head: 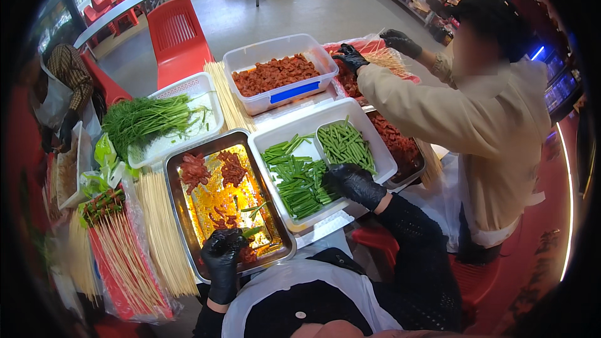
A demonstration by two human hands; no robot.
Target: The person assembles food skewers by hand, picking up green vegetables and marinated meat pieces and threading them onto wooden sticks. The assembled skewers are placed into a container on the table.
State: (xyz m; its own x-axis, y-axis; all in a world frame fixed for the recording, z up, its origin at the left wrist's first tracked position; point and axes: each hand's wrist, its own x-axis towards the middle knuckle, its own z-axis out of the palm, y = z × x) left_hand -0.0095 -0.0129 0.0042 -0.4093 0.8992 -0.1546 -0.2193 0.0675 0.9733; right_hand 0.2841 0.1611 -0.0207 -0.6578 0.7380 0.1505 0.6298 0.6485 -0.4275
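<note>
My left hand [224,263], in a black glove, is curled over the near end of a steel tray [290,244] with oily marinade and small heaps of red meat [195,171]. A green vegetable piece [252,232] shows at its fingertips; whether the hand grips it is hard to tell. My right hand [357,185], also black-gloved, reaches into a white plastic tub [389,162] and touches cut green stems [305,188]; its fingertips are hidden. Within that tub a smaller container holds short green stems [345,143].
Bamboo skewers [166,230] lie left of the steel tray, beside finished skewers [127,244] on red plastic. Leafy herbs [150,117] fill a white basket [218,112]. A clear bin [281,96] of diced meat stands beyond. A co-worker [488,117] stands right; another person sits far left.
</note>
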